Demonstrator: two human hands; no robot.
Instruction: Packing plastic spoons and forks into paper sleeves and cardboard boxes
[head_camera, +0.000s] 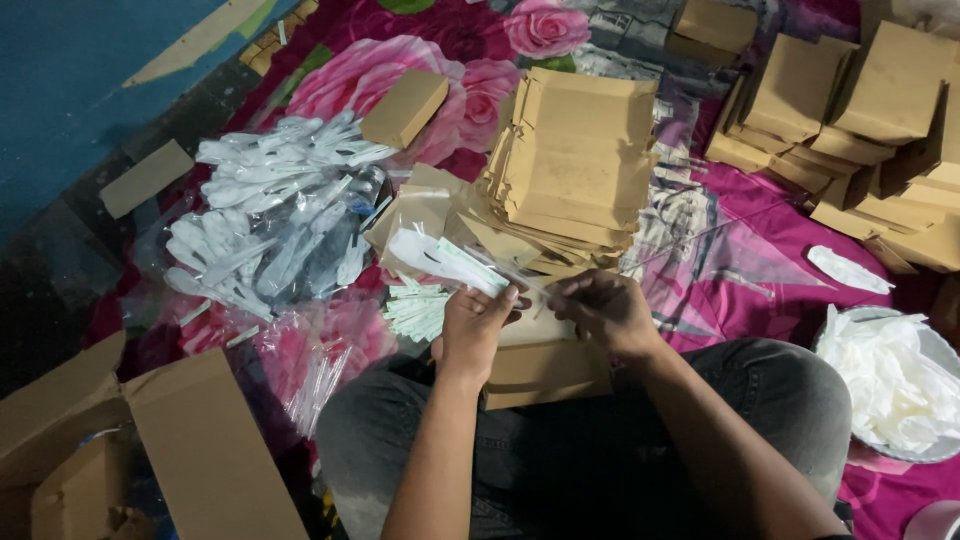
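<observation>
Over the lap, just above a flat brown paper envelope (545, 368) resting on dark trousers, both hands meet around white plastic cutlery in a thin clear sleeve (448, 260). That packet is long, pale and glossy, its white shapes showing through the film, and it angles up to the left from the left hand (473, 328), whose thumb and fingers pinch its lower end. Closed loosely, the right hand (603, 308) pinches the clear film's other end; what its fingertips grip beyond that is too blurred to tell.

Ahead of the hands leans a fanned stack of brown paper envelopes (575, 165), matte and creased, with squared flaps. Left of it lies a heap of white plastic spoons (275, 210) on crinkly transparent bags, smooth and shiny. A small bundle of pale green-white paper strips (418, 308) lies just beside the left hand. At the right, a round bowl (935, 350) holds soft white crumpled pieces. More brown cardboard boxes (850, 100) are piled at the upper right. All rests on a pink floral cloth (740, 240).
</observation>
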